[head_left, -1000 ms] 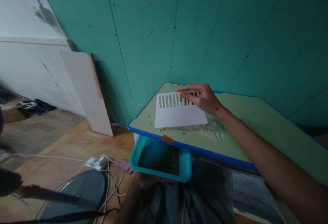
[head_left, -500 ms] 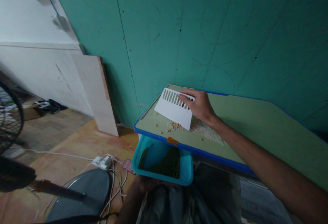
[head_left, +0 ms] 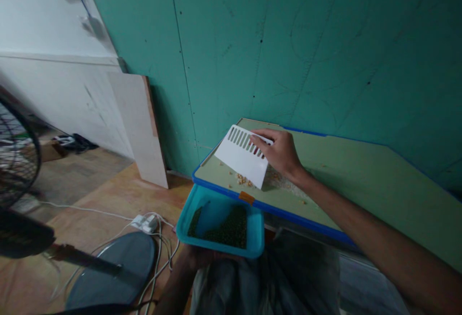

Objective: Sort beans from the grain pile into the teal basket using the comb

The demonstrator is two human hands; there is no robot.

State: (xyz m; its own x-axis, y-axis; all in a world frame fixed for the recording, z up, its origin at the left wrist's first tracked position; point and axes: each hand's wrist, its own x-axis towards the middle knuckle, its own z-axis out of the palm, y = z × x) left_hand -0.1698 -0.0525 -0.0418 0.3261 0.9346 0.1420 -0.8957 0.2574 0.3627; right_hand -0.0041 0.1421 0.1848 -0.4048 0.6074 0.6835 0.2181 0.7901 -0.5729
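My right hand [head_left: 279,151] grips a flat white scraper [head_left: 241,161] by its slotted upper edge. The scraper stands tilted on a pale green tabletop [head_left: 346,170], its lower edge among yellow kernels [head_left: 243,180] that look like corn. White grains [head_left: 288,187] lie scattered to the right, partly behind my wrist. Below the table's blue-edged front corner, my left hand [head_left: 202,257] supports a turquoise plastic tub [head_left: 220,247] from underneath, its fingers mostly hidden. Small dark green grains [head_left: 231,228], too small to name surely, cover part of the tub's bottom.
A green wall [head_left: 224,55] rises behind the table. On the left are a fan [head_left: 18,151] with a round base [head_left: 115,267], white cables, and a power adapter [head_left: 144,223] on the floor. A pale board [head_left: 139,132] leans against the wall.
The scraper has shifted slightly toward the table's front edge, still in my right hand. My left hand has carried the tub a little to the left, and the view has shifted slightly.
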